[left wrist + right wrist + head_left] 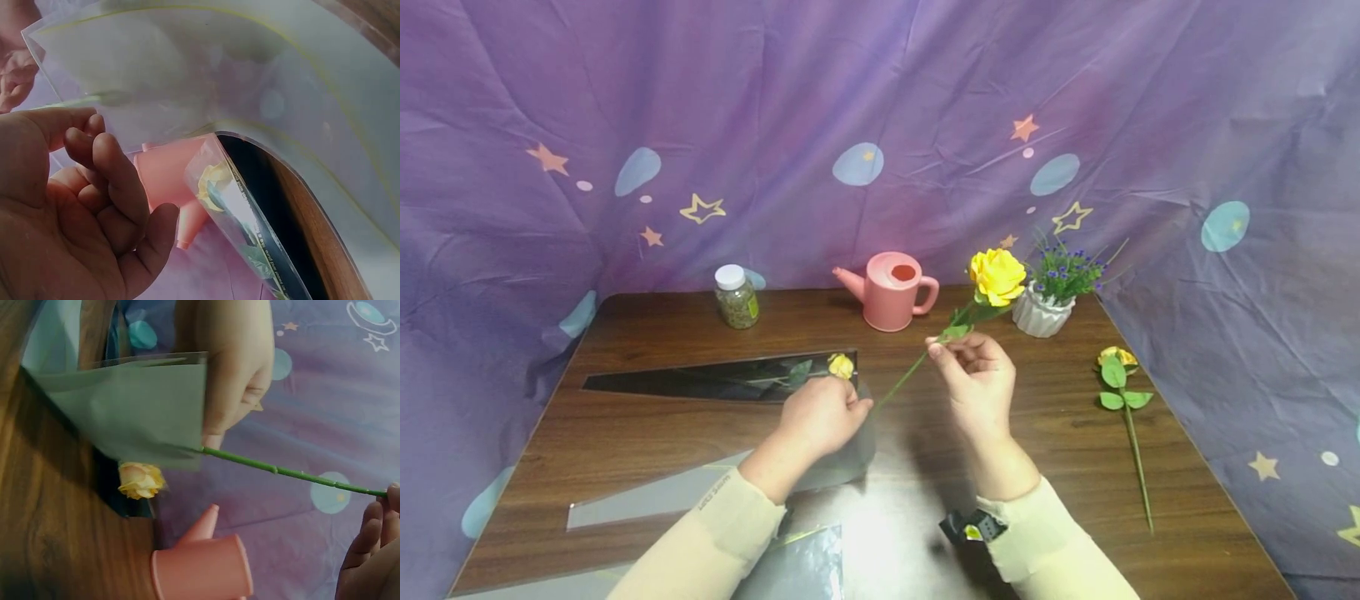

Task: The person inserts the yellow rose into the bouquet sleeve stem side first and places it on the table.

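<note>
My right hand [981,387] pinches the green stem [901,381] of a yellow artificial rose [997,277], just below its leaves. The bloom tilts up and right above the table. At the stem's lower end, my left hand [822,417] grips the mouth of a clear, tapering flower sleeve [844,457]. In the right wrist view the stem tip lies just inside the mouth of that sleeve [125,406]. The sleeve bends away from the left hand in the left wrist view, its narrow end lying on the table. Left fingertips [94,119] show beside the stem.
Behind the left hand lies a dark-backed sleeve [700,380] holding a yellow rose [841,366]. Another sleeve [805,571] is at the front. A loose rose [1133,433] lies right. Along the back stand a jar [737,300], pink watering can [889,296] and potted plant [1043,313].
</note>
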`<state>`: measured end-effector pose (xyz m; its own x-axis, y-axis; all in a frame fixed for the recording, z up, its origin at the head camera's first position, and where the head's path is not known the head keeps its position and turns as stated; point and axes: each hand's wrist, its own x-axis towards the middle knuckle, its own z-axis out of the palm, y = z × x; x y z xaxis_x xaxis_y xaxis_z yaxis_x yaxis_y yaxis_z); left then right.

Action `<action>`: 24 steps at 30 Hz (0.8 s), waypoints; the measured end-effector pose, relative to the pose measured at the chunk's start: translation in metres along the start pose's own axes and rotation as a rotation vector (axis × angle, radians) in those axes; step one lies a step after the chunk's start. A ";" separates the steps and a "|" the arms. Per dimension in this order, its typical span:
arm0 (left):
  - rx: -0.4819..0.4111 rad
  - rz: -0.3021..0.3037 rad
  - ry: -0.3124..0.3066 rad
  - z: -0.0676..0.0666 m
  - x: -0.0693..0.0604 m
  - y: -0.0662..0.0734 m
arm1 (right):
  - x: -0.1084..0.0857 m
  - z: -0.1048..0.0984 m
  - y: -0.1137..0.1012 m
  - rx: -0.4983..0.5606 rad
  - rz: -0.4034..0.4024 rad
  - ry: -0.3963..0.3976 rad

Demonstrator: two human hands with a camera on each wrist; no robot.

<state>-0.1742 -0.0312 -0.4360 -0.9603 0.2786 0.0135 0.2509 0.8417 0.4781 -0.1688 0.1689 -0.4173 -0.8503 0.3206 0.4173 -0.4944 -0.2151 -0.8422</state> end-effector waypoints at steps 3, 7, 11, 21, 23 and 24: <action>-0.009 0.006 0.003 -0.001 0.000 0.001 | -0.002 -0.001 0.006 -0.012 0.002 -0.003; -0.026 0.006 0.016 -0.002 0.000 0.003 | -0.009 -0.001 0.014 -0.028 0.014 -0.025; -0.047 -0.002 0.030 -0.003 0.000 0.005 | -0.015 -0.001 0.021 -0.030 0.006 -0.061; -0.078 0.013 0.085 -0.001 0.001 0.004 | -0.022 0.004 0.033 -0.078 -0.026 -0.108; -0.089 0.013 0.091 -0.001 0.002 0.004 | -0.024 0.005 0.033 -0.097 -0.023 -0.113; -0.093 0.014 0.095 -0.001 0.002 0.004 | -0.025 0.006 0.034 -0.106 -0.023 -0.116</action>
<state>-0.1748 -0.0277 -0.4333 -0.9651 0.2413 0.1014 0.2560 0.7901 0.5569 -0.1651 0.1484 -0.4542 -0.8572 0.2139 0.4685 -0.4975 -0.1089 -0.8606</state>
